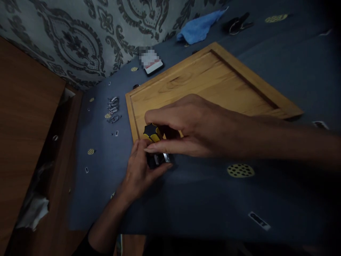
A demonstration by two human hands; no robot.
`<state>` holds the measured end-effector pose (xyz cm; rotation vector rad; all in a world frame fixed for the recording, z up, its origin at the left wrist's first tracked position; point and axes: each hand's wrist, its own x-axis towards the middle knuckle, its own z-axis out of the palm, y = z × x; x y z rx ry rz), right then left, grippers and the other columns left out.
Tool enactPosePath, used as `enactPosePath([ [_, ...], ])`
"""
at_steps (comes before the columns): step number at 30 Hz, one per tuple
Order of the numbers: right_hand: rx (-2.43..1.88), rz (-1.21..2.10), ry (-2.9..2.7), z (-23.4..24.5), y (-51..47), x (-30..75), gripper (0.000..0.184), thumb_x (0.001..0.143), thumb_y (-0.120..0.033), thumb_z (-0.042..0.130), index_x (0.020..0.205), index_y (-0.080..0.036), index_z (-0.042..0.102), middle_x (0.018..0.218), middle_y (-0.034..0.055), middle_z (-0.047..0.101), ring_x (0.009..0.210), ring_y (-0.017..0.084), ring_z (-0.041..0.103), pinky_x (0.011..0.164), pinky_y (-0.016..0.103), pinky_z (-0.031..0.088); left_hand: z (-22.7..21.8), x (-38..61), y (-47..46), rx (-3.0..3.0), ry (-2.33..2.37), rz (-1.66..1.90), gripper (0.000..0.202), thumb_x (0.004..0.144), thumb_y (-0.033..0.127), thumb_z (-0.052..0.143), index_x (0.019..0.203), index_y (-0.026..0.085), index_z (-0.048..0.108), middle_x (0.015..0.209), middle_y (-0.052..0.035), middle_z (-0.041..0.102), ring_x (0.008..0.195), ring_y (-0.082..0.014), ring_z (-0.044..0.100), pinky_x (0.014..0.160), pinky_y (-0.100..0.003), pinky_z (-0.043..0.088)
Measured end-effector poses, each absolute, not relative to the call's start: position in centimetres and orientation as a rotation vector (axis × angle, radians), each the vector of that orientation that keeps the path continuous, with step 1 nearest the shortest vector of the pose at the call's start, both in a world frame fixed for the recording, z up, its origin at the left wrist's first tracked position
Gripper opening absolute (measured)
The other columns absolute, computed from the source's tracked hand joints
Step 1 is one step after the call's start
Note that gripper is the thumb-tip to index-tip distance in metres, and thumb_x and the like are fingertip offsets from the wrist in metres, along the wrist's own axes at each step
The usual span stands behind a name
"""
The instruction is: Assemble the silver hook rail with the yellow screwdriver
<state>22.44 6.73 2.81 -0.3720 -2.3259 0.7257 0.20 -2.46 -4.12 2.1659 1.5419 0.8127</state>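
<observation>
A screwdriver with a black and yellow handle (151, 132) is in my right hand (190, 119), its thumb and fingers closed around the handle. Below it, my left hand (137, 169) grips a small dark part with shiny metal on it (157, 160). Fingers cover much of this part, so its kind is unclear. The screwdriver's tip is hidden. Both hands are at the near left corner of a framed wooden board (170, 85), which lies on the dark blue patterned cloth (186, 202).
Several small metal clamp-like pieces (113, 110) lie left of the board. Behind it are a white and black box (151, 62), a blue cloth (201, 27) and a dark object with a ring (237, 25). A wooden cabinet (26, 106) stands at the left.
</observation>
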Motion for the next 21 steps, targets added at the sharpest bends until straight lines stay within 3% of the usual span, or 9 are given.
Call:
enactPosePath([
  [7,-0.343,0.890,-2.381,3.3,7.4,23.0,0.014,0.107,-0.030,0.062,0.102,-0.018,0.066,0.082,-0.0020,0.063,0.074,0.012,0.056,0.066,0.028,0.038,-3.7,0.5,-2.5,2.154,1.541,0.826,0.050,0.088,0.043,0.088,0.123,0.025,0.058,0.113,-0.0050,0.071,0.107,-0.0272,0.073,0.088,-0.042,0.065],
  [13,-0.326,1.068,-2.437,4.8,7.5,23.9,0.018,0.107,-0.027,0.061,0.118,-0.017,0.072,0.100,0.0027,0.071,0.086,0.015,0.062,0.076,0.030,0.046,-3.8,0.5,-2.4,2.132,1.560,0.806,0.047,0.085,0.043,0.089,0.117,0.024,0.059,0.113,-0.0067,0.073,0.107,-0.0305,0.074,0.088,-0.047,0.065],
  [18,-0.250,1.102,-2.388,4.7,7.6,23.7,0.017,0.109,-0.026,0.060,0.104,-0.016,0.073,0.082,-0.0025,0.065,0.074,0.011,0.058,0.070,0.027,0.044,-4.0,0.4,-2.4,2.128,1.539,0.839,0.049,0.087,0.046,0.088,0.119,0.024,0.059,0.112,-0.0078,0.073,0.113,-0.0330,0.072,0.094,-0.051,0.064],
  [21,-0.229,1.030,-2.339,4.3,7.6,23.2,0.021,0.107,-0.024,0.065,0.088,-0.016,0.069,0.073,-0.0054,0.058,0.069,0.009,0.054,0.066,0.025,0.041,-4.2,0.3,-2.5,2.156,1.548,0.826,0.046,0.087,0.048,0.087,0.115,0.023,0.060,0.108,-0.0069,0.071,0.108,-0.0309,0.072,0.089,-0.047,0.064],
])
